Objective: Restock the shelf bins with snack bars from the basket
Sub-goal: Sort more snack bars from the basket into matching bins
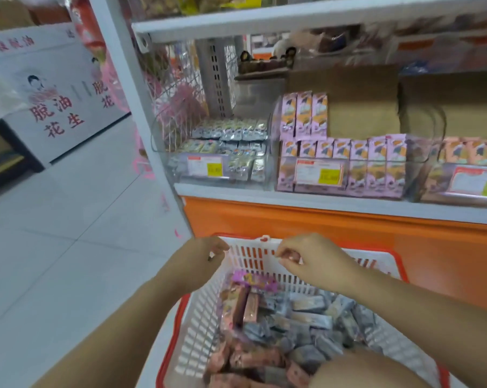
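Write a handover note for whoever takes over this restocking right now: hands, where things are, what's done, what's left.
Left hand: fingers curled at the basket's far left corner; I cannot tell whether it holds anything.
Right hand: fingers curled over the basket's far wall; too blurred to tell if it holds anything.
Basket: heaped with grey bars and pink bars.
Shelf: left bin and middle bin are both part full.
Done: nothing that shows here.
Left: shelve the bars from the basket.

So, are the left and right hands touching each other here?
Apart. Head view: the white slotted wall of the basket shows plainly between the left hand and the right hand.
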Tool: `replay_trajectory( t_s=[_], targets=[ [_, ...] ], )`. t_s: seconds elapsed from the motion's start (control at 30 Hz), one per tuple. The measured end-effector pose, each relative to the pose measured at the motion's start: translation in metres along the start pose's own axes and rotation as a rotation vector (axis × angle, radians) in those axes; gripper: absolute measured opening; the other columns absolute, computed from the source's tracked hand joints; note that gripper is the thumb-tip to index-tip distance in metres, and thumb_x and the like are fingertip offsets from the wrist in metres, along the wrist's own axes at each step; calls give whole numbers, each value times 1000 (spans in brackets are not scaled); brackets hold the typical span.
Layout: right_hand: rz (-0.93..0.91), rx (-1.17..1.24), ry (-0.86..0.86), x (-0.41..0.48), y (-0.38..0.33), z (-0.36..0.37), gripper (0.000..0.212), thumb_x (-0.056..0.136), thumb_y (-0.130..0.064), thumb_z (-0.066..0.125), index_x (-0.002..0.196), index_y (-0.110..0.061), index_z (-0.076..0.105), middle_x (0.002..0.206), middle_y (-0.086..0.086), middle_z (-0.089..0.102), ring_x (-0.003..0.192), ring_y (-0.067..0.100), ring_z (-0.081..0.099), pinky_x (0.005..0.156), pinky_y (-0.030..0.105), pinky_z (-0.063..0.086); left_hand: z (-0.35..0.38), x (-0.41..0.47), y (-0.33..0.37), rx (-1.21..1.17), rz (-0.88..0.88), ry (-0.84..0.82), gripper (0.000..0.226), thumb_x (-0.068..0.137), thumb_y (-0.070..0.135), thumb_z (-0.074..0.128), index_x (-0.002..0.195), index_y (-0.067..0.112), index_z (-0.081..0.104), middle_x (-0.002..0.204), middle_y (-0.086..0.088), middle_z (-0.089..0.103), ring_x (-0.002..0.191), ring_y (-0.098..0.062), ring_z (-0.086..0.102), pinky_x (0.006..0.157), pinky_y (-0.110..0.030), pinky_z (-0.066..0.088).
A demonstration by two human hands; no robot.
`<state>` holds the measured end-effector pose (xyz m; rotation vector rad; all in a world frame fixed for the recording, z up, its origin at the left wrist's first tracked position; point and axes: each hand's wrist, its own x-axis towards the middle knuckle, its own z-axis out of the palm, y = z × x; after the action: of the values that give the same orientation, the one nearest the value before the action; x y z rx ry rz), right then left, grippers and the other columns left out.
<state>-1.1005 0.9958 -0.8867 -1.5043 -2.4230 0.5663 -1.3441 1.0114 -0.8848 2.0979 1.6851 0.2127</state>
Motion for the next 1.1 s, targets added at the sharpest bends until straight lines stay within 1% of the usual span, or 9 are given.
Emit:
replay_trajectory(
  t_s=[0.17,0.33,0.43,0.5,0.67,0.77,0.87,1.0,1.1],
  targets=[
    [147,59,-160,15,26,56,20,97,-24,50,112,-22,64,113,-7,64,96,10,57,85,20,43,49,-9,-40,-52,-53,21,29,96,15,48,121,18,62,122,1,63,103,-12,61,87,-16,40],
    [259,127,-306,18,50,99,24,99,-23,49,120,-18,59,122,-2,60,108,14,56,93,23,43,101,0,-47,-13,-68,-148,35,95,18,48,129,22,56,129,0,57,113,-15,56,95,-24,42],
    [297,160,-369,16,61,118,26,99,-22,50,123,-19,57,124,-2,58,110,13,55,90,18,40,128,9,-48,19,-226,-255,50,92,24,57,140,21,42,137,-3,50,120,-21,53,99,-31,43],
    [322,183,-375,15,69,127,25,97,-23,53,121,-20,59,122,-3,60,108,10,57,87,15,40,145,15,-50,2,-317,-278,56,91,22,57,142,17,35,135,-8,50,116,-26,56,93,-35,46],
    [330,236,-342,15,82,141,24,94,-23,57,117,-20,63,116,-3,65,98,3,58,71,0,34,168,23,-51,79,-331,-230,46,98,17,42,142,17,31,138,-10,39,117,-26,51,85,-32,45],
    [348,268,-333,14,83,140,23,94,-21,57,116,-20,64,116,-2,65,99,5,59,79,6,40,164,26,-50,37,-352,-200,49,95,19,49,141,19,34,136,-7,44,113,-25,55,85,-32,46],
    [361,318,-282,16,75,125,22,94,-19,57,116,-21,63,117,-3,63,102,9,58,96,25,46,149,25,-46,-110,-279,-206,57,88,21,62,140,24,38,129,-2,54,109,-19,58,84,-28,49],
    [246,306,-212,19,49,84,52,89,-25,65,136,-26,44,139,-7,47,116,9,48,100,24,37,112,19,-27,-235,-83,-246,61,85,9,65,137,29,41,123,6,56,97,-8,58,73,-10,47],
    [158,255,-220,13,30,49,55,84,-32,69,133,-29,44,135,-8,48,117,12,49,98,33,43,74,12,0,-256,42,-225,60,86,7,66,137,28,42,120,11,55,95,-3,59,74,-10,49]
  ],
)
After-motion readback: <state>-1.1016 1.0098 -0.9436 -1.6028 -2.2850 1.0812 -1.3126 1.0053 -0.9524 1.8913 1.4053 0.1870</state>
